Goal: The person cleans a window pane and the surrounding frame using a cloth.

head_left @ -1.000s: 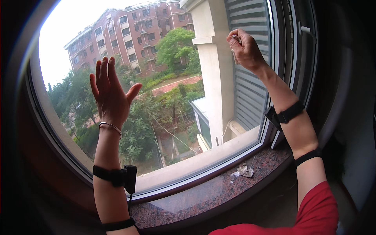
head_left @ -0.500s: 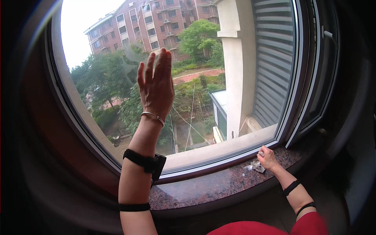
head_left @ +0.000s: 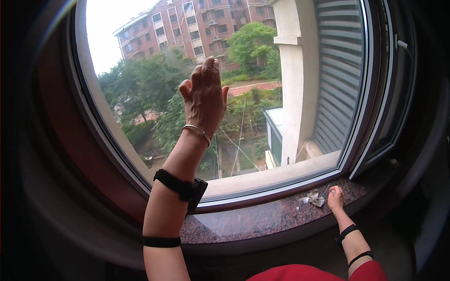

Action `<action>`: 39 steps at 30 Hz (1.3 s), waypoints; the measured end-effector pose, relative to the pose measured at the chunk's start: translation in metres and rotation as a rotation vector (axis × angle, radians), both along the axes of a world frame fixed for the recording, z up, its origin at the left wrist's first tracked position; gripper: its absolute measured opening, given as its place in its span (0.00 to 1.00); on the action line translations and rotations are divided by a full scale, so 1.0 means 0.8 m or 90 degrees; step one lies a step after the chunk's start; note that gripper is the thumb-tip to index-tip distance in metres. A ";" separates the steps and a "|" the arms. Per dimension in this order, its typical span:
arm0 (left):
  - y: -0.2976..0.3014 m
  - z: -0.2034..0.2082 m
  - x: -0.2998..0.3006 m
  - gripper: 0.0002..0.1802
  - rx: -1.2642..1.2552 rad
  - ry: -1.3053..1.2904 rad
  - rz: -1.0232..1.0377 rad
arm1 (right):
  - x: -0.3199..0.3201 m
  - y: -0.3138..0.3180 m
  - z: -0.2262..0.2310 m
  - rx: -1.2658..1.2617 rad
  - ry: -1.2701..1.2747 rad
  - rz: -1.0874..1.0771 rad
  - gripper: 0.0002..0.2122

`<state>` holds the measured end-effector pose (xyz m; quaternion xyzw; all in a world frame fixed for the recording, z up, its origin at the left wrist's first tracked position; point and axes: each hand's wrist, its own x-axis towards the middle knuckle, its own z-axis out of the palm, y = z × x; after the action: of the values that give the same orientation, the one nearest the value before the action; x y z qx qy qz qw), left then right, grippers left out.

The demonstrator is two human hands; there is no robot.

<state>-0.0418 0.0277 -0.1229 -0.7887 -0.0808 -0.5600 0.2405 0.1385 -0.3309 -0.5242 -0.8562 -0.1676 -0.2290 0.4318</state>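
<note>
My left hand (head_left: 205, 93) is raised up against or just in front of the window glass (head_left: 239, 136), back toward me. A couple of its fingers reach up, the outer ones are bent, and the thumb sticks out to the right. I cannot see anything held in it. Low on the right, my right hand (head_left: 335, 197) is closed over the granite sill (head_left: 243, 225), with a small pale bit showing at its fingers. Just left of that hand lies a crumpled greyish-white wad (head_left: 316, 198), perhaps paper, with small white scraps beside it.
A dark window frame (head_left: 262, 193) edges the pane. On the right an open casement (head_left: 382, 117) with a white handle (head_left: 403, 45) stands inward. Outside are a louvred panel (head_left: 338, 79), a pale pillar (head_left: 293, 93), trees and a brick building (head_left: 206, 28).
My left hand's fingers have gone from straight to partly bent, and its thumb now shows. The right hand has drawn away from the crumpled wad to its right side. The view has shifted slightly.
</note>
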 end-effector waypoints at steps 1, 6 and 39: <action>-0.001 -0.003 -0.002 0.37 0.009 0.029 -0.002 | 0.001 0.000 -0.006 -0.039 -0.013 -0.012 0.03; -0.017 0.004 -0.020 0.40 -0.024 0.043 -0.041 | -0.016 0.000 -0.007 -0.064 0.054 -0.001 0.04; -0.224 -0.323 0.062 0.13 -0.489 0.603 -0.659 | -0.049 -0.036 0.066 0.659 0.572 0.395 0.24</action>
<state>0.0081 -0.1512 -0.3814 -0.9077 0.2188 -0.1391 -0.3299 0.0989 -0.3599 -0.4714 -0.4687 -0.0798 0.2248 0.8506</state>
